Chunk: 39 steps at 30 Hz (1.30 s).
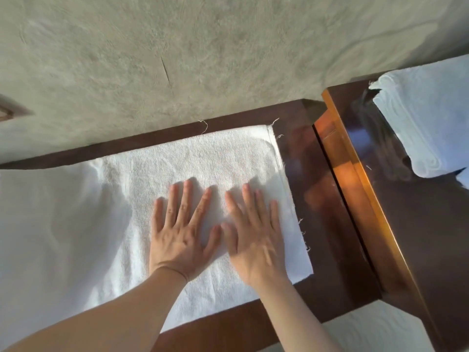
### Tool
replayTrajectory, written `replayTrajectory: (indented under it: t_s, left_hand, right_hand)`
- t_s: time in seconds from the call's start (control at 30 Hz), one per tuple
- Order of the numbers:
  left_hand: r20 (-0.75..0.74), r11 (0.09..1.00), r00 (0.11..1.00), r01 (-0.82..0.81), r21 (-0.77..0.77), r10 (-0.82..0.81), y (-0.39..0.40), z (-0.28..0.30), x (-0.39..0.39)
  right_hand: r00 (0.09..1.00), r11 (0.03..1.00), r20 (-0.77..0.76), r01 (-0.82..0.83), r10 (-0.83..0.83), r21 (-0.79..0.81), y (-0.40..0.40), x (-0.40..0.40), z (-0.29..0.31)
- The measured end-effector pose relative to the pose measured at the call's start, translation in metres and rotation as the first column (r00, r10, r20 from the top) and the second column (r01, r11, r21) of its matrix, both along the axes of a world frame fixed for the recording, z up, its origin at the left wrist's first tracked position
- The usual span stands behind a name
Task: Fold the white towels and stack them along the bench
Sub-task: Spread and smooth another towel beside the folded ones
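A white towel [198,158] lies spread flat along the dark wooden bench [312,174], its frayed right edge near the bench's end. My left hand [180,235] rests palm down on the towel with straight, spread fingers. Right beside it, my right hand [256,237] lies flat on the towel too, slightly blurred. A stack of folded white towels [429,118] sits on a second bench surface at the upper right.
A grey plaster wall [203,52] runs behind the bench. A glossy brown wooden surface with an orange edge [355,189] adjoins the bench on the right. More white cloth [375,331] shows at the bottom right, below the bench edge.
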<state>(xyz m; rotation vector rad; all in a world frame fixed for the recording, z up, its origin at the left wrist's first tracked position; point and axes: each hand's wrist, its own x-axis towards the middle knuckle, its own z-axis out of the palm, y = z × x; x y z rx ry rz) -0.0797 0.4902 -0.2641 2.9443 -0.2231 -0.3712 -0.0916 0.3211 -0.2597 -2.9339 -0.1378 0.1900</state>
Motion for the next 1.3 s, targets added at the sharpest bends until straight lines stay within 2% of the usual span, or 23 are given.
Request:
replayTrajectory:
  t_s: [0.03,0.07,0.13,0.2,0.23,0.3,0.37,0.4,0.53,0.87,0.97,1.03,1.1,1.17,1.2,1.3]
  left_hand:
    - [0.001,1.0,1.0,0.002,-0.003,-0.002,0.0,0.0,0.0]
    - [0.003,1.0,1.0,0.005,-0.001,-0.005,0.0,0.001,0.0]
    - [0.009,1.0,1.0,0.007,0.003,-0.007,0.001,0.001,0.0]
    - [0.014,1.0,1.0,0.011,0.002,-0.011,0.0,0.001,-0.001]
    - [0.017,1.0,1.0,0.008,0.001,-0.008,0.0,0.001,-0.001]
    - [0.017,1.0,1.0,-0.001,0.003,0.0,-0.001,0.0,-0.001]
    - [0.024,1.0,1.0,-0.004,0.001,0.004,-0.002,-0.001,-0.001]
    - [0.029,1.0,1.0,-0.004,-0.002,0.004,-0.002,-0.001,-0.001]
    - [0.044,1.0,0.999,-0.013,-0.01,0.013,0.0,-0.005,-0.001]
    - [0.027,1.0,1.0,0.004,-0.025,-0.003,-0.002,-0.001,0.0]
    - [0.039,0.996,0.999,0.016,-0.09,-0.013,-0.002,0.001,0.0]
    - [0.032,0.977,0.999,0.04,-0.208,-0.034,0.008,0.005,-0.004]
    - [0.004,0.901,0.999,0.046,-0.431,-0.048,0.024,0.011,-0.011]
    - [-0.074,0.778,0.997,-0.027,-0.627,-0.026,0.051,0.019,-0.018]
    - [-0.083,0.756,0.996,-0.04,-0.653,-0.019,0.07,0.023,-0.023]
    - [0.078,0.829,0.996,0.084,-0.552,-0.05,0.141,0.029,-0.044]
  right_hand:
    - [0.998,0.997,0.0,-0.068,0.068,-0.042,-0.011,-0.011,-0.002]
    - [0.998,0.996,-0.001,-0.061,0.061,-0.068,-0.026,-0.014,-0.005]
    - [0.993,0.987,0.001,0.114,-0.115,-0.112,-0.053,-0.004,-0.007]
    - [0.95,0.94,0.013,0.312,-0.313,-0.141,-0.058,0.005,-0.002]
    - [0.945,0.935,0.033,0.328,-0.327,-0.133,-0.05,0.003,0.003]
    - [0.985,0.982,0.059,0.169,-0.165,-0.084,-0.028,-0.016,0.007]
    - [0.999,0.998,0.01,-0.04,0.041,-0.048,-0.014,-0.04,0.003]
    - [0.996,0.995,-0.005,-0.085,0.085,-0.05,-0.013,-0.046,-0.001]
    - [0.998,0.996,-0.038,-0.054,0.051,-0.068,-0.018,-0.045,-0.01]
    - [0.999,0.995,0.007,-0.038,0.039,-0.094,-0.017,-0.046,-0.011]
    - [1.0,0.992,0.005,-0.006,0.007,-0.127,-0.014,-0.044,-0.009]
    - [0.999,0.98,-0.012,0.033,-0.036,-0.198,-0.004,-0.045,-0.006]
    - [0.987,0.951,0.008,0.157,-0.161,-0.268,0.018,-0.052,0.002]
    - [0.955,0.928,0.033,0.295,-0.295,-0.229,0.056,-0.064,0.011]
    - [0.944,0.927,0.035,0.328,-0.328,-0.179,0.082,-0.073,0.014]
    - [0.956,0.956,0.047,0.292,-0.29,-0.033,0.175,-0.103,0.016]
